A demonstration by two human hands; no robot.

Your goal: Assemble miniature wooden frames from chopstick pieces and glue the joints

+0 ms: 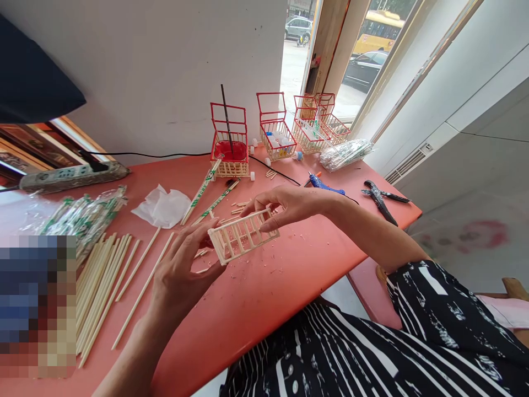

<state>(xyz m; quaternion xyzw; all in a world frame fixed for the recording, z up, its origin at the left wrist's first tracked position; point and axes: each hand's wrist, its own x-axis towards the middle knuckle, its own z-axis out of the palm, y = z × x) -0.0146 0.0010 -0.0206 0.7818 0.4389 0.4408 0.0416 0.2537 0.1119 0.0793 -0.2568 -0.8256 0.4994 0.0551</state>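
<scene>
A small open frame of pale wooden sticks [243,236] is held above the red table [264,298], tilted, with its barred side facing up. My left hand [182,270] grips its left end between thumb and fingers. At its right end, my right hand [281,207] holds the frame with the thumb on the near side; some of its fingers are hidden behind the bars. Short stick pieces and crumbs lie beneath and behind the frame.
Long sticks [105,286] and wrapped chopsticks [82,218] lie left, near white tissue [163,207]. Red-trimmed stick baskets [230,165] line the wall. A blue glue gun [326,185], pliers [380,201] and a plastic-wrapped bundle [347,155] lie right.
</scene>
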